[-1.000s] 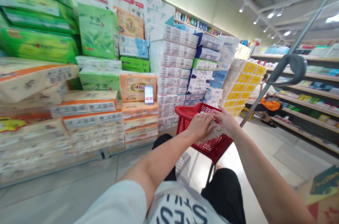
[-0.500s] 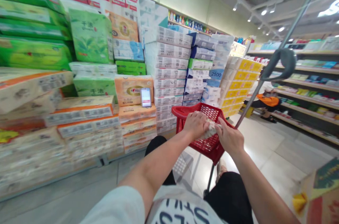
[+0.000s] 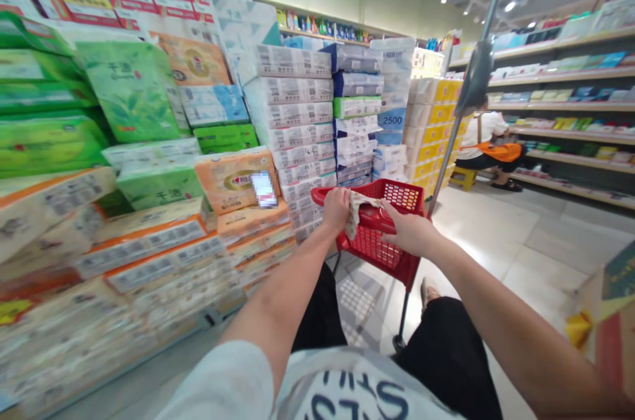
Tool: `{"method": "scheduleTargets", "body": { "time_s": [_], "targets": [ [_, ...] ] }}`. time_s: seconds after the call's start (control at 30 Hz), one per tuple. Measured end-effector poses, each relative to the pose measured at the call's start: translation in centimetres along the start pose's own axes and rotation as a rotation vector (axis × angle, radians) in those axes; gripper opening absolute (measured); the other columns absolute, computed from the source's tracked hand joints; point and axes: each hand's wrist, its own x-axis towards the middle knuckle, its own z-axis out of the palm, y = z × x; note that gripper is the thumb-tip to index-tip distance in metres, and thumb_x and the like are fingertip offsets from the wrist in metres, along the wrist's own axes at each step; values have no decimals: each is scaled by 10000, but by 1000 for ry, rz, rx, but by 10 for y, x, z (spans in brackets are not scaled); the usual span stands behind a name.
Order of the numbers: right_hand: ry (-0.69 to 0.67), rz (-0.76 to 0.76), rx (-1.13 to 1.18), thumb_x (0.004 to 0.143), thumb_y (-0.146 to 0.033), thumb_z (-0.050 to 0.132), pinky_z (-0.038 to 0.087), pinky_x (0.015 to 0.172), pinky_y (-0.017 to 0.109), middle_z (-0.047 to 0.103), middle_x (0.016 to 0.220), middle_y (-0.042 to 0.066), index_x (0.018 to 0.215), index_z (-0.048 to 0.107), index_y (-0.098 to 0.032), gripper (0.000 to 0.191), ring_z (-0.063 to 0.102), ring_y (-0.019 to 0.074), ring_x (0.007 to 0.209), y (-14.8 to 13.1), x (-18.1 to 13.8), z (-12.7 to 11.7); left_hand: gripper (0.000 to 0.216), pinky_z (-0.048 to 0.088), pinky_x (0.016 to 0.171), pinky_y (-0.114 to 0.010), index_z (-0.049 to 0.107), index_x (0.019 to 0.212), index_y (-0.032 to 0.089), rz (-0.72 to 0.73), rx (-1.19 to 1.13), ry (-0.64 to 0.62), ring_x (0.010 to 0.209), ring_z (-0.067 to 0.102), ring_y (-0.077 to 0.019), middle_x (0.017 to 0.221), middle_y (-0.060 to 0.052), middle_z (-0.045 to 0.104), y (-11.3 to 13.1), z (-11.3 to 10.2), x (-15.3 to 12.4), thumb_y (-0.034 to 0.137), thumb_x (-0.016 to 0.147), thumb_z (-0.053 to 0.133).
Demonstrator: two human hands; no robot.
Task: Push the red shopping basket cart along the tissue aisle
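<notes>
My left hand (image 3: 336, 206) is closed on a pale patterned cloth (image 3: 355, 210) that hangs over the near rim of a red shopping basket (image 3: 391, 254) on a wheeled stand. My right hand (image 3: 407, 232) rests on the same rim a little to the right, fingers curled and touching the cloth's other end. The basket's long grey handle pole (image 3: 471, 83) rises up and to the right behind my hands.
Stacked packs of tissue paper (image 3: 292, 109) fill the left side down to the floor. A phone (image 3: 264, 189) leans on an orange pack. Shelves line the right wall (image 3: 565, 109). A person in orange (image 3: 491, 149) crouches far right. A cardboard box (image 3: 608, 321) is near right.
My view has swung left and down. My hands have spread apart along the basket rim, and the cloth that was bunched between them now hangs from my left hand.
</notes>
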Motion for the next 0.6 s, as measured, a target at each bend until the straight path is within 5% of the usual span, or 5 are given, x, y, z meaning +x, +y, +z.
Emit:
{"method": "scheduleTargets", "body": {
  "time_s": [0.07, 0.23, 0.4, 0.6],
  "targets": [
    [-75, -9, 15, 739, -540, 598, 437, 700, 304, 679, 1058, 150, 1476, 209, -179, 908, 656, 281, 918, 6, 13, -2, 285, 408, 826, -319, 536, 796, 153, -35, -17, 52, 842, 522, -173, 832, -64, 575, -4, 9, -3, 195, 983, 325],
    [-71, 15, -130, 760, -375, 530, 424, 663, 302, 696, 1000, 125, 1274, 510, -207, 542, 661, 274, 873, 28, 23, 2, 251, 418, 856, -323, 559, 897, 187, 38, -45, 135, 910, 528, -175, 918, -51, 585, 1, 17, -14, 247, 983, 331],
    [-41, 30, -211, 761, -405, 516, 415, 657, 301, 706, 968, 84, 1223, 537, -265, 483, 661, 262, 846, 59, 11, 3, 321, 425, 847, -323, 602, 894, 198, 159, 31, -111, 906, 577, -177, 931, -40, 639, 18, 4, -2, 316, 988, 318],
    [91, 82, -204, 786, -421, 511, 410, 720, 293, 688, 1082, 59, 1197, 547, -275, 438, 644, 227, 928, 77, 4, 10, 370, 423, 887, -329, 552, 1192, 216, 208, 149, -287, 1053, 579, -199, 1159, -57, 625, 26, 7, 7, 425, 976, 336]
  ]
}}
